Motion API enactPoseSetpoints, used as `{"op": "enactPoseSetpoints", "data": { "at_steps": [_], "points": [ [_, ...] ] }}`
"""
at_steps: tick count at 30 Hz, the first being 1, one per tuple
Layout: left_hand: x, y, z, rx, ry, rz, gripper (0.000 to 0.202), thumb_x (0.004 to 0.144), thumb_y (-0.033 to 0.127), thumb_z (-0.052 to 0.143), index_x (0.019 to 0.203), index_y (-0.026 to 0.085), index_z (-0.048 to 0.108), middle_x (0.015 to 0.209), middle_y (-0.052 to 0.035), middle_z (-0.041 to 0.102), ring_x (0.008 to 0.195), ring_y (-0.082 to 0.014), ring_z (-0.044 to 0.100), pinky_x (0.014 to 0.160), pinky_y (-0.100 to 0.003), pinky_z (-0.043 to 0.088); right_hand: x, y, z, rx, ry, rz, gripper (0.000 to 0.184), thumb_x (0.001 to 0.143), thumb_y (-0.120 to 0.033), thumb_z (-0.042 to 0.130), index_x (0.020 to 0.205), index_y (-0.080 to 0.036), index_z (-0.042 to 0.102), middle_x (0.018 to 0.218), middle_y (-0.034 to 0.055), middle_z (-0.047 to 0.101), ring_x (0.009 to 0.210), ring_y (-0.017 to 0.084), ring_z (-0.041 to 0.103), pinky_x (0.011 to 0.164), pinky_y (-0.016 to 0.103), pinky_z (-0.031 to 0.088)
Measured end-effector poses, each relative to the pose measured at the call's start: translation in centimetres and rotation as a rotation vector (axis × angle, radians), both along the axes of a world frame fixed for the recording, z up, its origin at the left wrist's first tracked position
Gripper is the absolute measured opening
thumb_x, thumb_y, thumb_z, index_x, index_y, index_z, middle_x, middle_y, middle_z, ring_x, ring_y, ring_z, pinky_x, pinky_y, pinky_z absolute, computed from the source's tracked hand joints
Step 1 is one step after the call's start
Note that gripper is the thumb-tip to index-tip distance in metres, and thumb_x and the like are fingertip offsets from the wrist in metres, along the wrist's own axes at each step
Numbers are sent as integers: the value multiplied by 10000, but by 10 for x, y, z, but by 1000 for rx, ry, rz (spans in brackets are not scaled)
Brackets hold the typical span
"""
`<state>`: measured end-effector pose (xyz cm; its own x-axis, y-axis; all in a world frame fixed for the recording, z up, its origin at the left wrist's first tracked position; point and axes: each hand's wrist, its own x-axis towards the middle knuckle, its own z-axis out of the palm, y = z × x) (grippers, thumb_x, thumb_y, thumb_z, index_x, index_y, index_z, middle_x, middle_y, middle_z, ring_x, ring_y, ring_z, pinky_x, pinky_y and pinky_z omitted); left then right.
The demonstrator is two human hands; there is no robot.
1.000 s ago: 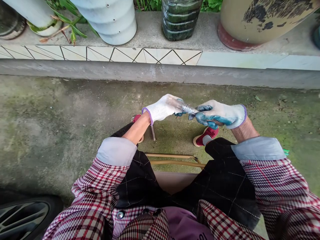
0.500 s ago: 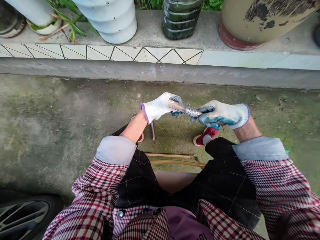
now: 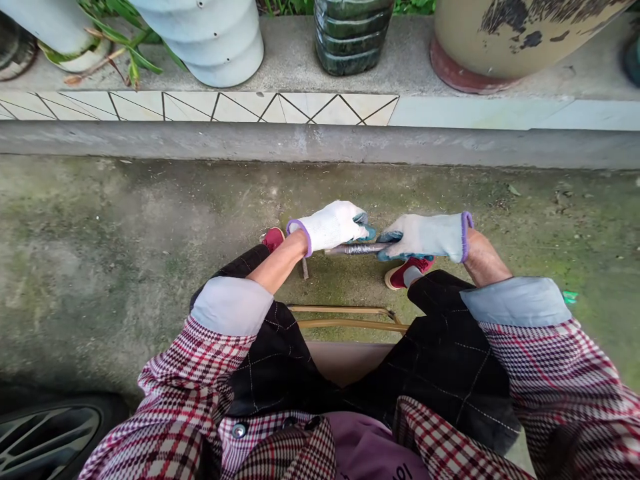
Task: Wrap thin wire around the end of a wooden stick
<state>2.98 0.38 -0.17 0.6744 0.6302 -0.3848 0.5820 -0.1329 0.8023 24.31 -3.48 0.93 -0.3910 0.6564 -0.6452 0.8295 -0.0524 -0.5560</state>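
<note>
My right hand (image 3: pixel 417 237), in a white glove with a blue-green coated palm, is closed around a stick wound with silvery wire (image 3: pixel 359 249). The stick lies nearly level, its bare end pointing left. My left hand (image 3: pixel 333 225), in a matching glove, is just above the stick's left part with its fingers bent together towards the right hand. Whatever its fingertips may pinch is too small or hidden to make out. Below the left wrist, part of another thin stick (image 3: pixel 305 269) shows near the ground.
A tiled ledge (image 3: pixel 345 110) runs across the front, bearing a white ribbed container (image 3: pixel 205 40), a dark green plastic bottle (image 3: pixel 353 37) and a beige pot (image 3: pixel 500 40). A wheel (image 3: pixel 55 433) is at lower left. A tan metal frame (image 3: pixel 345 310) lies between my legs.
Both hands have come down closer to my body with the wire-wound stick. The stick has turned from slanting to nearly level. My left hand has shifted from behind it to above it.
</note>
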Motion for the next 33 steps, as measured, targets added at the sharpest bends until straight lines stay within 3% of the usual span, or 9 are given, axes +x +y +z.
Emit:
{"op": "enactPoseSetpoints", "data": {
  "at_steps": [4,9,13,18,21,25,29,33],
  "points": [
    [3,-2,-4,77,71,48,200,801,285,664,632,204,595,567,13,521,584,-138,422,603,-316,306,-4,7,-7,88,-240,45,201,824,-400,659,827,-228,763,557,-14,542,518,141,446,538,313,336],
    [7,-2,-13,-147,-138,251,65,788,165,630,733,167,664,661,-12,623,565,-106,477,551,-273,354,0,10,-4,207,-275,-104,303,876,-480,606,956,-216,730,765,65,666,618,174,504,604,335,360],
    [9,-4,-3,-301,-240,404,82,800,105,640,839,140,703,704,-24,654,540,-83,493,504,-240,353,4,10,-2,293,-242,-144,276,912,-485,569,857,-230,656,757,82,661,640,188,498,619,344,346],
    [13,-5,6,-313,-192,478,85,837,117,640,865,133,719,664,-3,631,493,-59,427,482,-227,301,6,9,-4,348,-240,-177,258,910,-475,565,854,-230,624,737,57,640,645,188,508,617,335,345],
    [15,-6,-3,-231,-198,486,52,834,147,655,816,137,702,633,19,600,522,-72,433,526,-235,357,5,10,-7,350,-267,-179,262,898,-481,562,856,-231,626,726,31,626,642,184,521,614,326,345],
    [16,-7,-15,61,-148,403,105,829,254,702,829,150,713,736,-12,683,677,-133,576,659,-263,447,2,11,-7,363,-298,-154,253,888,-471,562,866,-233,644,728,25,618,634,182,516,596,322,335],
    [16,-10,-8,290,127,323,250,867,344,681,1052,191,748,981,-83,771,921,-240,686,830,-327,490,-1,11,-4,359,-301,-172,263,893,-474,570,888,-228,660,750,32,635,653,186,533,601,319,351],
    [19,-13,-2,371,337,264,361,916,404,621,1222,237,712,1047,-108,776,983,-291,708,866,-369,499,0,12,-5,342,-292,-184,273,904,-467,573,950,-225,690,776,32,656,663,182,548,610,315,360]
  ]
}}
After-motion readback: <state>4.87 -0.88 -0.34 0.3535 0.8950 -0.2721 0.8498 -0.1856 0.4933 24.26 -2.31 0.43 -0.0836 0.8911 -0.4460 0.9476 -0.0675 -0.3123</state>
